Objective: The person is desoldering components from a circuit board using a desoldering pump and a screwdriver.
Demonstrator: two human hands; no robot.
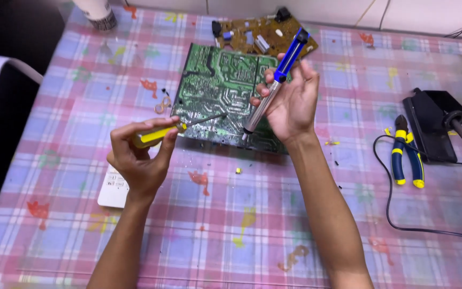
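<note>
Left hand grips a yellow soldering iron, right hand clutches a blue solder sucker, both tips meeting mid-desoldering at the near edge of the green circuit board, demanding steady aim.

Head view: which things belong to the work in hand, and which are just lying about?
In use:
left hand gripping a yellow-handled screwdriver
right hand gripping a blue and silver desoldering pump
green circuit board

Lying about:
brown circuit board
blue and yellow pliers
black stand
white remote
</note>
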